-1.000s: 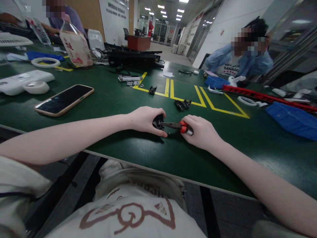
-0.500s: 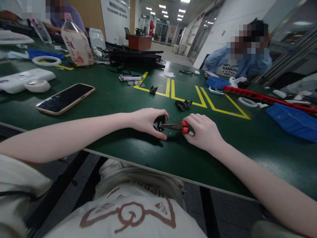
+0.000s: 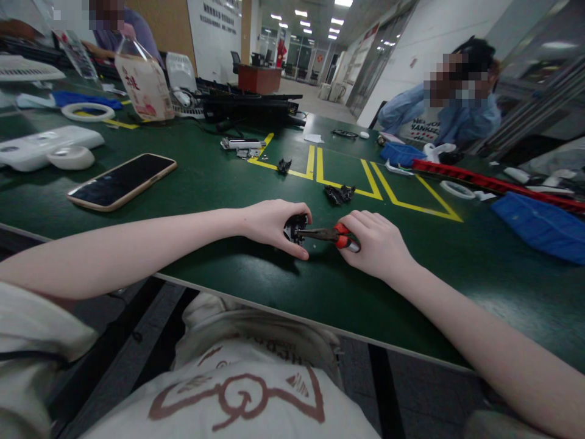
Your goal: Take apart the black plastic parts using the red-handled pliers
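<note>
My left hand (image 3: 276, 227) is curled around a small black part (image 3: 295, 229) with some metal showing inside; its exact kind I cannot make out. Red-handled needle-nose pliers (image 3: 325, 234) are in my right hand (image 3: 372, 244), their handles wrapped by my fingers. The long jaws point left and their tips reach the inside of the black part between my left thumb and fingers. Just beyond my hands lie crumpled black scraps (image 3: 339, 194), with a smaller black piece (image 3: 284, 166) farther off.
A phone (image 3: 122, 181) lies left of my hands on the green table (image 3: 219, 268). Behind it are a white device (image 3: 50, 145) and a peach drink bottle (image 3: 144, 79). Blue trays (image 3: 543, 225) and a red strip (image 3: 493, 178) lie right. A person in blue (image 3: 439, 110) sits opposite.
Hardly anything differs: both hands, the black part and the pliers keep the same hold and position. The whole view has shifted very slightly.
</note>
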A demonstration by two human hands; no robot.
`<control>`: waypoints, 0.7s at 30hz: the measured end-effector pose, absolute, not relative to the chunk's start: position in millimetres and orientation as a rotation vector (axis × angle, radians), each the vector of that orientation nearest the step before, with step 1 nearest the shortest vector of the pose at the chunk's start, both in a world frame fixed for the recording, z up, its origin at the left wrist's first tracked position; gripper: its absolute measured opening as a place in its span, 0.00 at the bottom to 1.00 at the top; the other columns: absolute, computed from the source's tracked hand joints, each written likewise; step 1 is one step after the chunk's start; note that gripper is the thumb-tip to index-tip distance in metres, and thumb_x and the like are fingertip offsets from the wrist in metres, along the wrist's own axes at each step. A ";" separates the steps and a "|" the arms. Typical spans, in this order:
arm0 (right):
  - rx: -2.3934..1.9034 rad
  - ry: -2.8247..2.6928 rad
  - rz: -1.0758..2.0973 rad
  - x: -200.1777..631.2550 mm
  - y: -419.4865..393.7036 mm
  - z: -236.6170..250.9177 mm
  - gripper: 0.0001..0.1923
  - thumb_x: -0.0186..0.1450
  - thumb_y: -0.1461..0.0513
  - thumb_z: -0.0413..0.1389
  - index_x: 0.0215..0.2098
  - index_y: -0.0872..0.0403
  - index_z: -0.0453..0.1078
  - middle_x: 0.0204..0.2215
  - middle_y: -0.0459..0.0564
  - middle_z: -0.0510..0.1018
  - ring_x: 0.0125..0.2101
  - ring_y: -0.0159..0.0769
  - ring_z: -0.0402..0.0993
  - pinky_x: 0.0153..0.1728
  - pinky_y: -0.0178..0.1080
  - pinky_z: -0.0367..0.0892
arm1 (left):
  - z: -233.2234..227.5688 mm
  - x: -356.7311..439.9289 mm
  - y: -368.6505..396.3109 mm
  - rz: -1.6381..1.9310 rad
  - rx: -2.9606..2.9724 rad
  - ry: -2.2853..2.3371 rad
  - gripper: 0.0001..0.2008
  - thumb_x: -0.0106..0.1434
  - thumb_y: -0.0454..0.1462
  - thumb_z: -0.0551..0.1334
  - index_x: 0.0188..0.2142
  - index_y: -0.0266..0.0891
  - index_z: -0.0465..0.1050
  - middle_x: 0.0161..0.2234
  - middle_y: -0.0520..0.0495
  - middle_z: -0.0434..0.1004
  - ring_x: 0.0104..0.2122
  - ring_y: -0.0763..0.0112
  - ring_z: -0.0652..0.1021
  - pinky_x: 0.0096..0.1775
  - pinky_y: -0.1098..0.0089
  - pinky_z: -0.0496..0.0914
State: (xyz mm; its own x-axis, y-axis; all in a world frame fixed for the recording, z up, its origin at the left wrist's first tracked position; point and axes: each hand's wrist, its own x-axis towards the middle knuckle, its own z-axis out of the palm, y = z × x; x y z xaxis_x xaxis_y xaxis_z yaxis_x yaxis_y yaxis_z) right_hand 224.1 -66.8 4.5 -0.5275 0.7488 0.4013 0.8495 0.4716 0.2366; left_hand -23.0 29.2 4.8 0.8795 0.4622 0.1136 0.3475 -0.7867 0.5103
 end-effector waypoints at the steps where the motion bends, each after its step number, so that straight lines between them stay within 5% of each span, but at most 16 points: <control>1: -1.379 -2.475 -0.576 223.8 -66.5 4.1 0.05 0.61 0.62 0.52 0.36 0.54 0.66 0.31 0.53 0.75 0.31 0.42 0.67 0.33 0.42 0.59 | 3.9 -22.8 29.2 0.343 2.559 0.592 0.37 0.50 0.58 0.70 0.52 0.41 0.68 0.44 0.45 0.78 0.40 0.61 0.77 0.38 0.68 0.66; 9: -1.454 -2.446 -0.340 220.9 -65.0 2.3 0.04 0.60 0.62 0.53 0.35 0.52 0.64 0.31 0.51 0.74 0.31 0.40 0.68 0.32 0.40 0.60 | 0.8 -21.3 28.8 0.481 2.596 0.617 0.37 0.49 0.56 0.71 0.53 0.39 0.67 0.46 0.42 0.77 0.42 0.58 0.77 0.39 0.66 0.67; 21: -1.354 -2.468 -0.586 225.8 -64.0 5.1 0.04 0.62 0.62 0.52 0.36 0.53 0.65 0.31 0.53 0.74 0.30 0.41 0.66 0.32 0.41 0.60 | 4.3 -22.4 30.6 0.382 2.502 0.564 0.35 0.50 0.56 0.71 0.52 0.39 0.71 0.45 0.44 0.79 0.41 0.61 0.79 0.41 0.67 0.69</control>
